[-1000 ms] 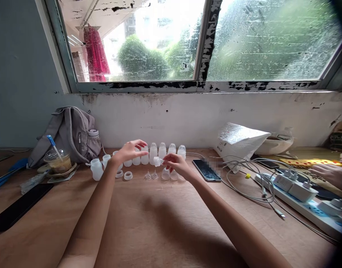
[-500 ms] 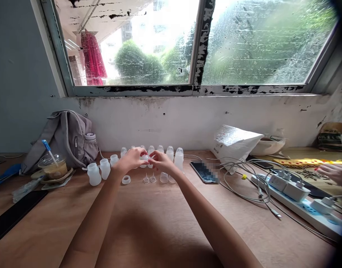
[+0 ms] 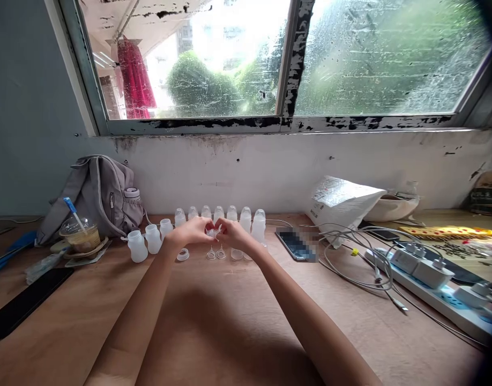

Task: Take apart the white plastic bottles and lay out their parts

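Observation:
My left hand (image 3: 192, 231) and my right hand (image 3: 233, 234) meet above the table, fingertips closed around a small translucent baby bottle part (image 3: 212, 232). It looks like a collar ring with a nipple, but the fingers hide much of it. Just below lie two clear nipples (image 3: 216, 254), with a white collar ring (image 3: 183, 254) to their left. Clear domed caps (image 3: 237, 255) stand under my right wrist, partly covered. Behind the hands runs a row of several capped baby bottles (image 3: 259, 225). Open frosted bottles (image 3: 137, 247) stand left of my left hand.
At left are a grey backpack (image 3: 97, 198), an iced drink cup (image 3: 82, 236) and a black flat case (image 3: 29, 303). To the right lie a phone (image 3: 296, 245), tangled white cables (image 3: 342, 268), a power strip (image 3: 434, 292) and a silvery white pouch (image 3: 342, 201).
The view has shifted slightly. Both hands stay together on the bottle part, fingers a little closer around it. The other person's hand at the far right has drawn back and is blurred.

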The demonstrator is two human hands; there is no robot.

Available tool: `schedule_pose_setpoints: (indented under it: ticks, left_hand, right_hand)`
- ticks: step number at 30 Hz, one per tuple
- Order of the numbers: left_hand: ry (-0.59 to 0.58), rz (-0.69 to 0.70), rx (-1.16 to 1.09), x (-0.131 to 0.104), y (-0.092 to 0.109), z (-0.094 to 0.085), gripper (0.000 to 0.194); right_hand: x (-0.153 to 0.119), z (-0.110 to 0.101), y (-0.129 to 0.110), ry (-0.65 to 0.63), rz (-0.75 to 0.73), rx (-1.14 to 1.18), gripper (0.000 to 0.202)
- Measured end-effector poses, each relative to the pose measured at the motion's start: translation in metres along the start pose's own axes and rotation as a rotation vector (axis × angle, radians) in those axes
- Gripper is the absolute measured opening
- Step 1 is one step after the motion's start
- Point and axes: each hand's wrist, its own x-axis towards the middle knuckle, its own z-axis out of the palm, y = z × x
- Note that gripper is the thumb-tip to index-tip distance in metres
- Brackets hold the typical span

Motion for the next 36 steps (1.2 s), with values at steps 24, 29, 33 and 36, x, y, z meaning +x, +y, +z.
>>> schedule_pose_setpoints:
  ticks: [24, 29, 33, 36]
  left_hand:
    - [-0.324, -0.421, 0.118, 0.004, -0.057, 0.008, 0.039]
    - [-0.38, -0.351, 0.093, 0.012, -0.074, 0.025, 0.047]
    - [-0.454, -0.387, 0.131, 0.021, -0.085, 0.038, 0.055]
    - [-0.463, -0.424, 0.154, 0.025, -0.09, 0.042, 0.061]
  right_hand:
    - [-0.004, 0.012, 0.036, -0.232, 0.196, -0.524, 0.025]
    - [-0.006, 0.02, 0.038, -0.289, 0.207, -0.571, 0.024]
    - [-0.007, 0.023, 0.038, -0.319, 0.204, -0.593, 0.028]
    - [-0.006, 0.024, 0.038, -0.339, 0.212, -0.599, 0.028]
